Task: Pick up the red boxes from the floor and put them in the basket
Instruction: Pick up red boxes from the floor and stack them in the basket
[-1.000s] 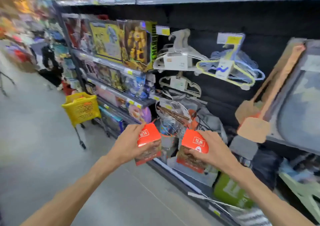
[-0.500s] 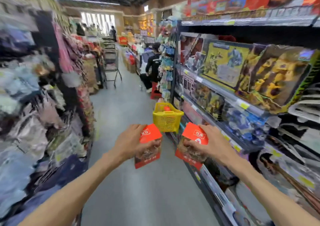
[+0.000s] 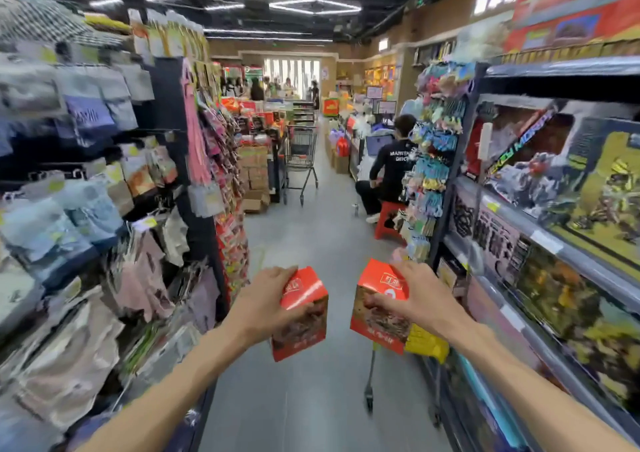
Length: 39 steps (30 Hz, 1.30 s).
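Observation:
I hold one red box in each hand at chest height over the aisle floor. My left hand grips a red box from its left side and top. My right hand grips the other red box from its right side. The two boxes are apart, with a gap of floor between them. The yellow basket on a wheeled stand sits just beyond and below my right hand, mostly hidden behind the right box and wrist.
Shelves of toy boxes line the right side, racks of hanging goods the left. A person in black sits on a red stool ahead on the right. A metal shopping cart stands farther down the aisle.
The view has swung left from the shelf to look down the aisle. The yellow basket has come closer and now lies under my right hand. Both hands still hold their boxes.

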Motion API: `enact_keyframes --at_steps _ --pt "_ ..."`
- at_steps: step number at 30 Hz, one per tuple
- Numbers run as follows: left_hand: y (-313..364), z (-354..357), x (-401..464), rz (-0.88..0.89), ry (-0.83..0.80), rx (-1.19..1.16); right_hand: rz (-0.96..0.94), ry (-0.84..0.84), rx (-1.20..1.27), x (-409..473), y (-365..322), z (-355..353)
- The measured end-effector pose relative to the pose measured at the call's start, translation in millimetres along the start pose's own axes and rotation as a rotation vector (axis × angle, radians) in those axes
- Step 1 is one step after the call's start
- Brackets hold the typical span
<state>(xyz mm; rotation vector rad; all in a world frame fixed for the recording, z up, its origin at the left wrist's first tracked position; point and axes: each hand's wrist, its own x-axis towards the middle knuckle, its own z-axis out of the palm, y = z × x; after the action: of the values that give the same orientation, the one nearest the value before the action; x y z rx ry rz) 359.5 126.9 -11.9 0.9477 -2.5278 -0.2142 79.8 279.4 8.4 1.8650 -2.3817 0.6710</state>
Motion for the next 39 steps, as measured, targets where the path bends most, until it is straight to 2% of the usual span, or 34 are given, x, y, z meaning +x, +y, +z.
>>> enact_keyframes --at_steps 10,15,20,24,30,39 --pt "-140.5 47.1 243.6 0.021 0.021 0.023 -0.025 -0.014 0.017 283.6 54.8 86.2" --pt "-204.4 77.7 391.1 0.116 -0.008 0.012 0.066 0.029 0.046 401.9 90.3 112.9" --pt "-225.1 119.0 541.4 0.275 -0.069 -0.025 0.218 0.065 0.006 488.5 144.4 118.8" --pt "-217.0 177.2 655.1 0.441 -0.133 -0.051 0.376 0.091 -0.058 538.7 212.5 125.9" --pt "-160.8 281.9 792.9 0.678 -0.253 -0.202 0.629 0.142 -0.144 573.8 325.3 139.6" --pt "-49.2 423.5 909.0 1.157 -0.423 -0.291 1.033 0.177 -0.221 555.7 428.0 149.7"
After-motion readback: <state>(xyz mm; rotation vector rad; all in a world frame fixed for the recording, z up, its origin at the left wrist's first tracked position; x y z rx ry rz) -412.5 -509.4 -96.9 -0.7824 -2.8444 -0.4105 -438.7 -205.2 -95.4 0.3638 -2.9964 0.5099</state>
